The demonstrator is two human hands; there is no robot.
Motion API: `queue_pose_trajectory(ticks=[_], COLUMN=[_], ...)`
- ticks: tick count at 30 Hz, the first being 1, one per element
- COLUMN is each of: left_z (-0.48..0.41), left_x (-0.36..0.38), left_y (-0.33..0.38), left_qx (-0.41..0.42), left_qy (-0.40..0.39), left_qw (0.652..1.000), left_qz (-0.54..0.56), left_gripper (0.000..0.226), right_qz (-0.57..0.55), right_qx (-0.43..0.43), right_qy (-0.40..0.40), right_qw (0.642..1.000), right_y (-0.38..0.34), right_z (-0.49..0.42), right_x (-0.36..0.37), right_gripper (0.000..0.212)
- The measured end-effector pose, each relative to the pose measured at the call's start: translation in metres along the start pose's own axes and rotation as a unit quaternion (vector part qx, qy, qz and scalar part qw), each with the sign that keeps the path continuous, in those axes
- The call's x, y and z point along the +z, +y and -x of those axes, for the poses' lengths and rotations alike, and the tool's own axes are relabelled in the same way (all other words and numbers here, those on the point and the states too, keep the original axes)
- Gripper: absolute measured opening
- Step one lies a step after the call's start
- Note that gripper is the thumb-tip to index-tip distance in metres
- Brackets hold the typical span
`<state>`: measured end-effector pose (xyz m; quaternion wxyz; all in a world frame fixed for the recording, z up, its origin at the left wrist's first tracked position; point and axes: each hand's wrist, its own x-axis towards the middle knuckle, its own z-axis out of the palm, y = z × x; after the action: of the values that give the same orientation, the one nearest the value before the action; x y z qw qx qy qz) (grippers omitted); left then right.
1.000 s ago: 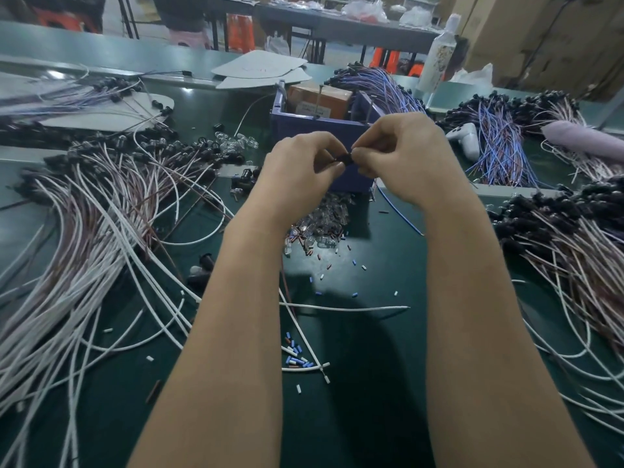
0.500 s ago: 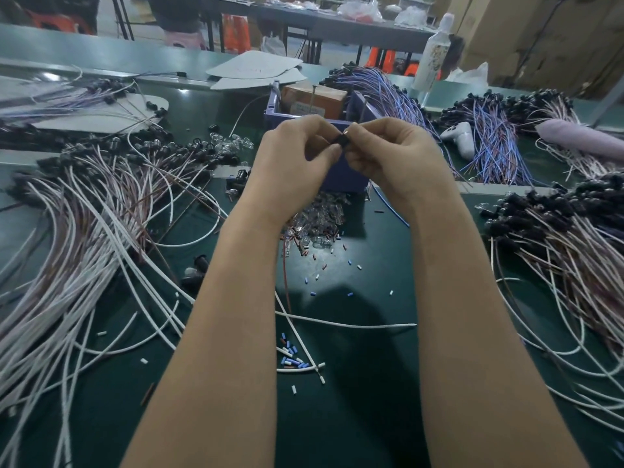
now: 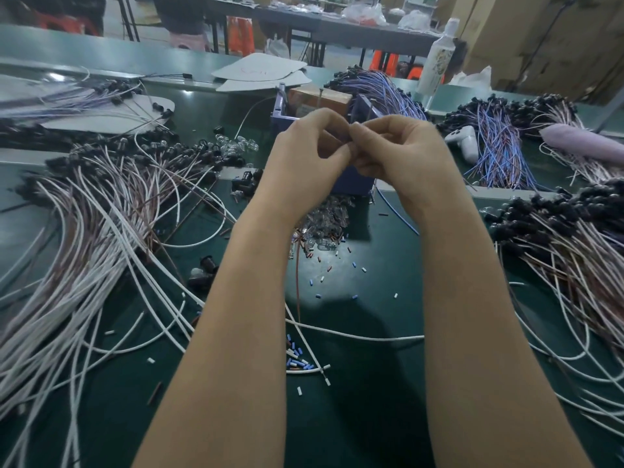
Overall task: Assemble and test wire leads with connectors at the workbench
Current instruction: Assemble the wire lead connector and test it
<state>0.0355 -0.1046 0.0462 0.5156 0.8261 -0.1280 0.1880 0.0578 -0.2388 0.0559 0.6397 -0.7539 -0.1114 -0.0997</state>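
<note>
Left hand (image 3: 304, 157) and right hand (image 3: 405, 153) pinch one small part, mostly hidden: likely mid-assembly. Lead bundles (image 3: 574, 238) either side; done/pending split unclear.

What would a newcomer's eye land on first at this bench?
The left hand and right hand meet at centre above the green bench, pinching a small part together. A huge fan of white and brown wire leads sprawls to their left, and black-capped leads pile up at right.
</note>
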Motion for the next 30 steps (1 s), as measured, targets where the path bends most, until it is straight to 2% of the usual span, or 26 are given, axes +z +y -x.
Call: queue_pose_trajectory(ticks=[2, 4, 6, 7, 10, 12, 15, 17, 18, 20, 21, 23, 24, 25, 26, 27, 28, 29, 30], left_z=[0.002, 0.003, 0.002, 0.002, 0.0, 0.001, 0.002, 0.002, 0.002, 0.004, 0.003, 0.001, -0.001, -0.004, -0.005, -0.005, -0.005, -0.005, -0.006], left_x=[-0.003, -0.009, -0.017, -0.021, -0.026, -0.027, -0.024, -0.022, -0.022, -0.026, -0.029, -0.033, -0.033, -0.032, -0.031, -0.031, -0.031, -0.032, -0.032], left_y=[-0.003, -0.009, -0.015, -0.016, -0.013, -0.006, 0.004, 0.008, 0.008, 0.008, 0.009, 0.007, 0.005, 0.002, 0.001, 0.001, 0.004, 0.006, 0.007], left_qx=[-0.052, -0.107, -0.136, -0.143, -0.13, -0.098, -0.044, -0.036, -0.043, -0.091, -0.122, -0.173, -0.189, -0.194, -0.186, -0.152, -0.101, -0.061, -0.046], left_qy=[-0.055, -0.084, -0.059, -0.033, 0.004, -0.018, -0.049, -0.031, -0.008, 0.043, 0.06, 0.107, 0.159, 0.226, 0.302, 0.367, 0.4, 0.388, 0.332], left_qw=[0.997, 0.991, 0.988, 0.987, 0.988, 0.992, 0.993, 0.996, 0.998, 0.988, 0.966, 0.891, 0.869, 0.88, 0.902, 0.91, 0.91, 0.92, 0.941], left_qz=[0.013, -0.01, -0.05, -0.07, -0.086, -0.082, -0.094, -0.075, -0.038, 0.115, 0.22, 0.406, 0.429, 0.371, 0.245, 0.119, 0.042, 0.022, 0.043], left_gripper=[0.01, 0.008, 0.017, 0.021, 0.027, 0.029, 0.029, 0.025, 0.022, 0.016, 0.017, 0.022, 0.022, 0.02, 0.015, 0.008, 0.004, 0.007, 0.014], right_qz=[0.027, 0.035, 0.066, 0.094, 0.242, 0.299, 0.272, 0.254, 0.248, 0.221, 0.176, 0.023, -0.048, -0.095, -0.124, -0.144, -0.163, -0.182, -0.202], right_qx=[-0.017, 0.003, 0.047, 0.07, 0.096, 0.037, -0.056, -0.072, -0.083, -0.09, -0.071, -0.003, 0.029, 0.05, 0.062, 0.07, 0.077, 0.082, 0.085], right_qy=[0.089, 0.201, 0.276, 0.289, 0.242, 0.143, -0.066, -0.136, -0.131, -0.082, -0.053, 0.002, 0.028, 0.056, 0.081, 0.101, 0.117, 0.127, 0.132], right_qw=[0.996, 0.979, 0.958, 0.95, 0.935, 0.943, 0.958, 0.955, 0.956, 0.968, 0.98, 1.0, 0.998, 0.993, 0.987, 0.982, 0.977, 0.972, 0.967], right_y=[0.002, 0.007, 0.015, 0.018, 0.02, 0.01, -0.009, -0.012, -0.011, -0.006, -0.003, 0.001, 0.001, 0.002, 0.004, 0.004, 0.005, 0.006, 0.006], right_z=[-0.002, -0.005, -0.008, -0.009, -0.01, -0.005, 0.002, 0.006, 0.006, 0.004, 0.002, -0.002, -0.004, -0.006, -0.006, -0.007, -0.007, -0.008, -0.008], right_x=[-0.008, -0.02, -0.032, -0.036, -0.037, -0.028, -0.005, 0.007, 0.009, 0.009, 0.008, 0.008, 0.009, 0.01, 0.011, 0.012, 0.013, 0.015, 0.016], right_gripper=[0.011, 0.014, 0.017, 0.019, 0.025, 0.027, 0.025, 0.022, 0.025, 0.03, 0.031, 0.033, 0.034, 0.034, 0.034, 0.034, 0.034, 0.034, 0.033])
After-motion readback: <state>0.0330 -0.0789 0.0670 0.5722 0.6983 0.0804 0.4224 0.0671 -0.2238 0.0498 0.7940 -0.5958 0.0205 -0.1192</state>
